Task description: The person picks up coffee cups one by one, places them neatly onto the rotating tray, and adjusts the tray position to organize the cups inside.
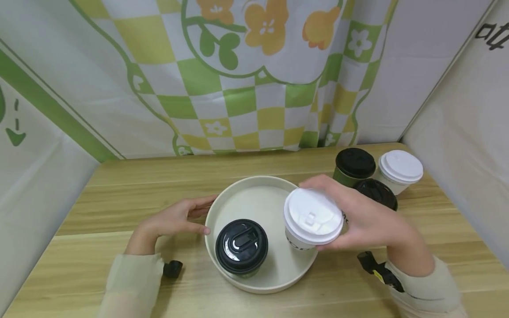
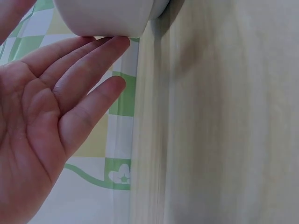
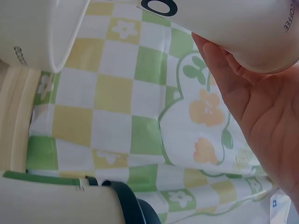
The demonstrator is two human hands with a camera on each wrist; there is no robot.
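A round cream tray with a raised rim sits on the table. My left hand touches its left side, thumb and fingers spread; in the left wrist view that hand has its fingers straight, fingertips against the tray wall. Inside the tray, toward the front left, stands a paper coffee cup with a glossy black lid. My right hand grips a white paper coffee cup with a white lid over the tray's right part. Lettering shows on this cup in the right wrist view.
At the back right stand a black-lidded green cup, another black-lidded cup partly hidden by my right hand, and a white-lidded cup. A checked floral curtain hangs behind the wooden table.
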